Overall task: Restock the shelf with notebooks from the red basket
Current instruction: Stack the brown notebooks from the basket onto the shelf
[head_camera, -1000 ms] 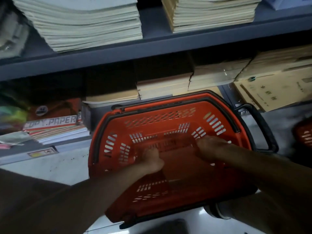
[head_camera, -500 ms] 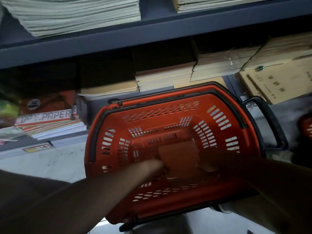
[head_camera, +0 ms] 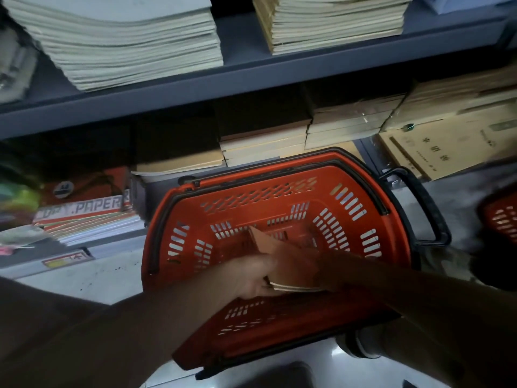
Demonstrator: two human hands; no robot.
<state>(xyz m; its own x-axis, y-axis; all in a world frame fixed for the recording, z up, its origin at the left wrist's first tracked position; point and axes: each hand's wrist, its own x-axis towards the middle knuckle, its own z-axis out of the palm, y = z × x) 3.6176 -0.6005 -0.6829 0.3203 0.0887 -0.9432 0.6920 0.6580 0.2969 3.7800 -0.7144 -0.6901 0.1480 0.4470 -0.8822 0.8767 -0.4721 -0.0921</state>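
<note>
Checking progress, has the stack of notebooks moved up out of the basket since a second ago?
Yes. The notebooks have tilted up off the red basket floor toward its near wall, gripped by the left hand.

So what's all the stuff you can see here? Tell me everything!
basket: one, red, on the floor before the shelf
notebooks: small brown stack, lifted inside the basket
upper shelf stacks: two, pale, on the top board
lower shelf stacks: several, tan, under that board
copy paper pack: one, red and white, lower left
second basket: one, red, right edge
left hand: grips the notebooks' near edge
right hand: hidden behind the notebooks
</note>
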